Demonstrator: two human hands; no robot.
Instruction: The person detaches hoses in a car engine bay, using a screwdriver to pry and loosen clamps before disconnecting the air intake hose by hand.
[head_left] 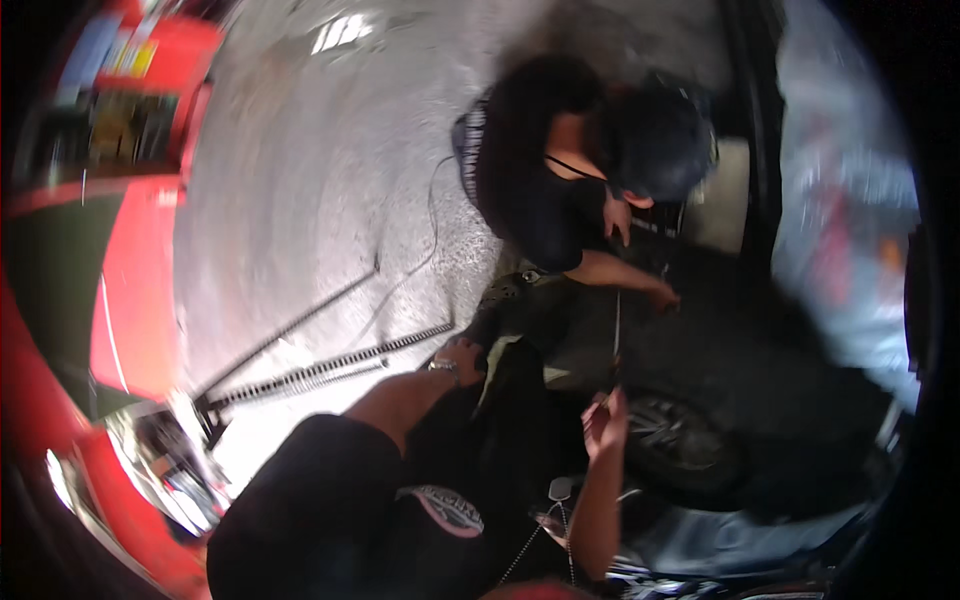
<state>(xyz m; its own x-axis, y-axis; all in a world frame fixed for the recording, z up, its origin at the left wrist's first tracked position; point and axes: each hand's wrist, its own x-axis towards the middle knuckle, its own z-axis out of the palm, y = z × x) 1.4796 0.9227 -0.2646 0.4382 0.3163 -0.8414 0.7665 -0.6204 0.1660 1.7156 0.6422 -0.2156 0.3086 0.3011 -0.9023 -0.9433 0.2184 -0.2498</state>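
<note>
We see the right hand (605, 425) near the middle, its fingers wrapped around the handle end of a slender tool (617, 330), whose thin shaft points to the far side, toward a co-worker's forearm (605, 268). The left hand (460, 360), with a band (441, 366) at its wrist, is lower down to the left; we cannot tell whether its fingers grip anything. A pendant (560, 489) on a beaded chain hangs at the near side.

Just right of the right hand is a spoked wheel (672, 437). Beyond, the co-worker (530, 170), in black with a dark cap (660, 140), leans to the right, one hand (665, 297) over a dark area. Pale blue surfaces (835, 180) rise at the far right. On the left, a black ridged frame (330, 370) and a thin cord (433, 210) lie over the grey floor (300, 150), beside something large and red (140, 310).

We judge that a forward slip could jab the co-worker's arm, a loose grip could drop the tool, and the dangling chain could snag.
</note>
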